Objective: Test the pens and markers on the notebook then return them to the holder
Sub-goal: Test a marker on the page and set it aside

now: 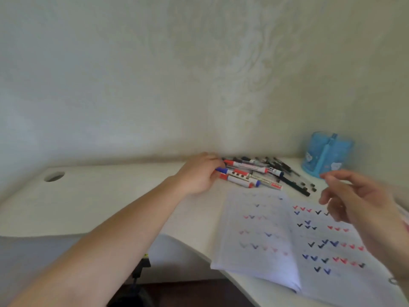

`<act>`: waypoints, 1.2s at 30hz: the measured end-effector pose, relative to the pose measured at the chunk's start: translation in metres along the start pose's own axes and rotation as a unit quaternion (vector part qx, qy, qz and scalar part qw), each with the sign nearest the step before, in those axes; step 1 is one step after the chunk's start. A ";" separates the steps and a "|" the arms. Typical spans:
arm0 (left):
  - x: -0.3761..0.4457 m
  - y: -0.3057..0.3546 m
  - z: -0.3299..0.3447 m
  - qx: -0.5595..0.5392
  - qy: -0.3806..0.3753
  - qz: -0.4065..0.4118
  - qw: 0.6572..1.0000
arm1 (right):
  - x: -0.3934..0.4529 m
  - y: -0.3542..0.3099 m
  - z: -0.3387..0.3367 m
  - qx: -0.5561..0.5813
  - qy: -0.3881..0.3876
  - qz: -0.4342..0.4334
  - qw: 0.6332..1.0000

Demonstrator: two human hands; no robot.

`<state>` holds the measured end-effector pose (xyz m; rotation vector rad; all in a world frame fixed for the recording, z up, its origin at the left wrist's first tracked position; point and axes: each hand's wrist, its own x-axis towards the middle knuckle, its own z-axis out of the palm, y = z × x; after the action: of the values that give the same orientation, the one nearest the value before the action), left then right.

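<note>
A pile of markers and pens [261, 173] lies on the white desk near the wall, with red, blue and black caps. My left hand [199, 173] reaches to the pile's left end, and its fingers touch the red and blue marker caps; whether they grip one is unclear. An open notebook [294, 238] full of red, blue and black tick marks lies in front of the pile. My right hand [358, 202] hovers above the notebook's right page, fingers loose and holding nothing. The blue pen holder [325, 154] stands at the back right by the wall.
The white desk [110, 200] has a round cable hole [54, 176] at the far left. Its front edge curves inward below the notebook, with dark floor and a black object [139, 269] beneath. A pale patterned wall closes the back.
</note>
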<state>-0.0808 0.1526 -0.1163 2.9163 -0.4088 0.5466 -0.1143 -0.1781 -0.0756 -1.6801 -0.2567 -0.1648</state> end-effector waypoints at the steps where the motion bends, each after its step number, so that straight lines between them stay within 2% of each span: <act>1: 0.009 0.004 0.008 0.006 -0.002 0.004 1.000 | 0.002 0.009 -0.005 -0.009 0.008 0.005 1.000; 4: 0.027 0.012 0.026 0.031 -0.020 -0.007 0.999 | 0.006 0.031 -0.016 -0.053 0.023 0.013 0.998; 8: 0.044 0.011 0.030 0.032 -0.131 -0.074 0.988 | 0.009 0.042 -0.022 -0.129 0.003 -0.025 0.991; 11: 0.047 0.008 0.019 0.024 -0.204 -0.093 0.974 | 0.011 0.042 -0.025 -0.157 -0.003 -0.048 0.986; 15: 0.047 0.007 0.016 -0.007 -0.164 -0.094 0.982 | 0.010 0.040 -0.027 -0.165 -0.007 -0.063 0.984; 17: 0.045 0.012 0.018 -0.041 -0.172 -0.099 0.979 | 0.008 0.039 -0.027 -0.174 -0.008 -0.073 0.982; 20: 0.044 0.014 0.022 -0.013 -0.191 -0.071 0.979 | 0.007 0.037 -0.027 -0.180 -0.009 -0.082 0.980; 24: 0.046 0.011 0.027 -0.011 -0.147 -0.059 0.987 | 0.004 0.036 -0.026 -0.165 -0.010 -0.089 0.982; 26: 0.042 0.011 0.031 0.048 -0.114 -0.030 0.992 | 0.004 0.035 -0.027 -0.167 -0.011 -0.089 0.982; 28: 0.039 0.010 0.034 0.131 -0.015 0.020 0.991 | 0.004 0.035 -0.026 -0.174 -0.017 -0.092 0.980; 29: 0.039 0.014 0.032 0.132 0.027 0.040 0.990 | 0.003 0.035 -0.026 -0.171 -0.019 -0.092 0.981; 32: 0.041 0.061 0.009 -0.033 0.063 0.076 0.995 | 0.002 0.033 -0.025 -0.130 -0.049 -0.078 0.987; 34: 0.039 0.107 -0.004 -0.090 0.066 0.184 0.977 | -0.001 0.030 -0.025 -0.076 -0.085 -0.084 0.990; 36: 0.032 0.152 -0.011 -0.125 0.065 0.271 0.952 | -0.007 0.027 -0.024 -0.005 -0.096 -0.124 0.988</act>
<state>-0.0997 0.0028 -0.0804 2.4900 -1.1797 0.6884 -0.1129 -0.2056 -0.1003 -1.6718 -0.6111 -0.1903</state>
